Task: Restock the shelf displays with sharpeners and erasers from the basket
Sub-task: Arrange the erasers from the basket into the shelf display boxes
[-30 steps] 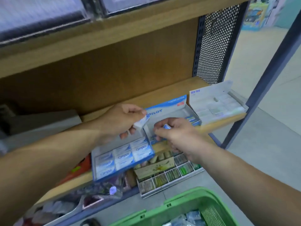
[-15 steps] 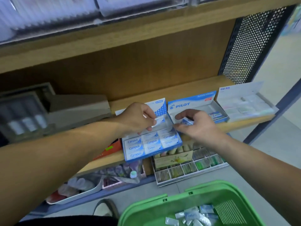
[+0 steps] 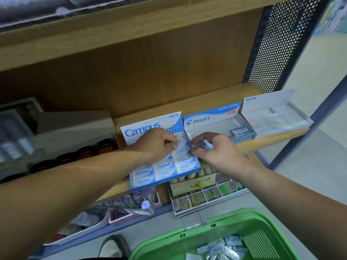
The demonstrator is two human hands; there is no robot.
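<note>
A blue and white Campus display box (image 3: 150, 126) stands on the wooden shelf (image 3: 216, 94), with several wrapped Campus erasers (image 3: 164, 167) in rows. My left hand (image 3: 157, 143) reaches into the back of the box and pinches an eraser (image 3: 181, 145) there. My right hand (image 3: 217, 151) is at the box's right edge and holds a blue and white eraser (image 3: 206, 144) in curled fingers. A Pilot display box (image 3: 212, 119) to the right holds a few Pilot erasers (image 3: 240, 131). The green basket (image 3: 234, 218) below has several wrapped erasers (image 3: 217, 247).
A clear box of pale erasers (image 3: 276, 117) sits at the shelf's right end. Grey boxes (image 3: 71, 126) and dark red-capped items (image 3: 82, 152) lie at the left. A divided tray (image 3: 206, 194) and bins sit on the lower shelf. A perforated metal panel (image 3: 277, 44) closes the right side.
My left hand has pushed its eraser further into the back of the Campus box. My right hand has moved left to the box's edge with its eraser. The view has shifted left and down.
</note>
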